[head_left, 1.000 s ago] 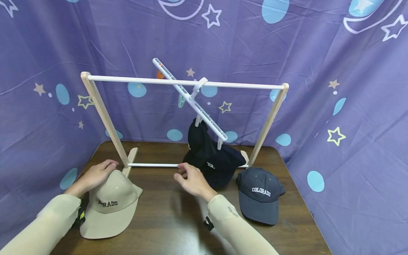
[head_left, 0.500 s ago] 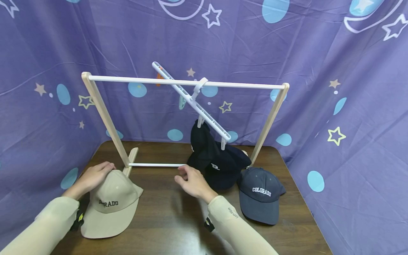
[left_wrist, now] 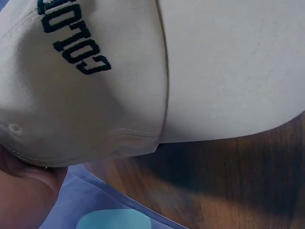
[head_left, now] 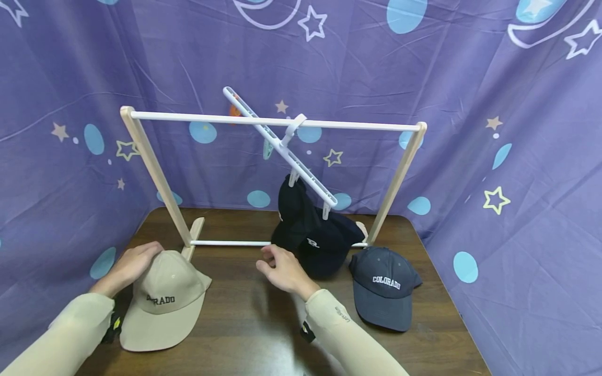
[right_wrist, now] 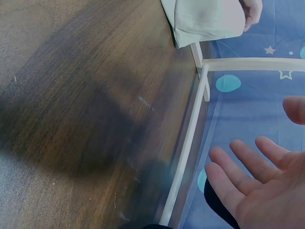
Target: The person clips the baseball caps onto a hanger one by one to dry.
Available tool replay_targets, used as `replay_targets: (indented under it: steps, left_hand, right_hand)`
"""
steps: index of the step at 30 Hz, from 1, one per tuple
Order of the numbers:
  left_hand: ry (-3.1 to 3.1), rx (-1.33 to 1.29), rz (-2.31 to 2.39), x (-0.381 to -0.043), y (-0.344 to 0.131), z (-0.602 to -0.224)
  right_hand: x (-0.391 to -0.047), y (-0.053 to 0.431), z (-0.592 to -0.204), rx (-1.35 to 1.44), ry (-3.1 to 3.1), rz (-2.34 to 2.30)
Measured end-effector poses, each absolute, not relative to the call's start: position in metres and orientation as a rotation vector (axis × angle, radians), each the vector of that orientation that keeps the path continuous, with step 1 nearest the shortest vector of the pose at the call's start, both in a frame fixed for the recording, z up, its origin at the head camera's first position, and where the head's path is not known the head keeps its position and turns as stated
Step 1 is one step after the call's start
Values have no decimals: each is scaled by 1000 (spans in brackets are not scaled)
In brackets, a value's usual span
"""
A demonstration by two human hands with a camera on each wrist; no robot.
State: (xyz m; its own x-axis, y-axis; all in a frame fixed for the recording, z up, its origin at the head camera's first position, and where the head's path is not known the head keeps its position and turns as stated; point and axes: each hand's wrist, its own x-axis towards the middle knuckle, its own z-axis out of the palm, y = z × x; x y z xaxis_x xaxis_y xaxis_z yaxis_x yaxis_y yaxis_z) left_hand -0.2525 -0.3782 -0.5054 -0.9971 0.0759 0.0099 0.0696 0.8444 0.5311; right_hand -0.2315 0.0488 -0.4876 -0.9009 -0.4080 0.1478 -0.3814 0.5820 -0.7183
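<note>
My left hand (head_left: pixel 130 267) rests against the left side of a beige baseball cap (head_left: pixel 162 318) on the table. In the left wrist view, the thumb (left_wrist: pixel 28 193) touches the crown; the other fingers are mostly hidden. My right hand (head_left: pixel 286 270) hovers with relaxed, spread fingers and nothing in them, just in front of the hanging caps. A white clip hanger (head_left: pixel 282 146) hooks slantwise over the drying rack's top bar (head_left: pixel 211 119). Two clips on its near half hold a black cap (head_left: pixel 293 209) and a dark navy cap (head_left: pixel 334 237), which overlap.
A dark grey baseball cap (head_left: pixel 383 292) lies on the table (head_left: pixel 244 324) at the right. Wooden posts (head_left: pixel 157 172) carry the rack, with a white lower bar (head_left: pixel 226 243) near the tabletop. A purple curtain (head_left: pixel 470 115) encloses the back and sides.
My left hand has slid slightly left and towards me along the beige cap, which stays put. The hanger and its caps have swung right and back. The right hand has barely moved.
</note>
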Motion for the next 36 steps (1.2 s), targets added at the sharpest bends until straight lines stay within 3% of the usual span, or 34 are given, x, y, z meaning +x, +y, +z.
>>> replay_targets:
  steps: [26,36]
  left_hand:
    - [2866,51,1012,-244,-377,-507]
    - [2938,145,985,-245,-368,-500]
  right_hand:
    - [-232,52,-490,-688,2765,-1232]
    - [-233,54,-489,-698,2758,-1214]
